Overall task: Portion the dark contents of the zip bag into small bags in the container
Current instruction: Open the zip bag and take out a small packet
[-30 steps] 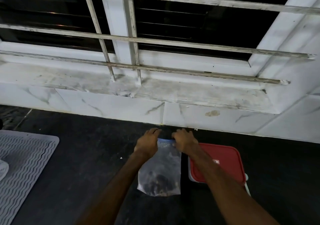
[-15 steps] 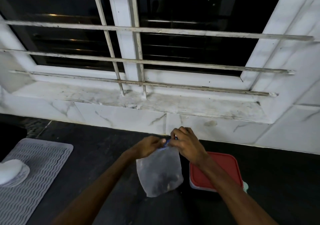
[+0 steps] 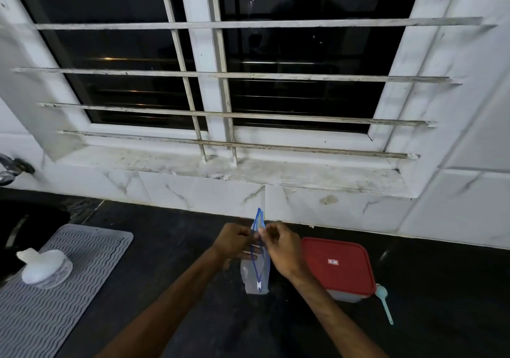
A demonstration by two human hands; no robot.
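Note:
A clear zip bag [image 3: 256, 276] with a blue zip strip stands on the black counter, turned edge-on to me. Its top sticks up between my hands. My left hand [image 3: 234, 243] pinches the bag's left side near the top. My right hand [image 3: 281, 248] pinches the right side, fingers curled on the strip. The white slider hangs low on the bag. The dark contents are barely visible from this angle. A container with a red lid [image 3: 338, 268] sits closed just right of my right wrist.
A pale blue spoon [image 3: 384, 301] lies by the container's right corner. A grey ribbed mat [image 3: 55, 288] at the left carries a small white tub [image 3: 45, 268]. A tap [image 3: 12, 168] juts out at the far left. White tiled wall and window sill run behind.
The bag has turned from flat-on to edge-on, and its zip top now stands up between my hands. My hands have drawn close together on the strip. The camera view has tilted up.

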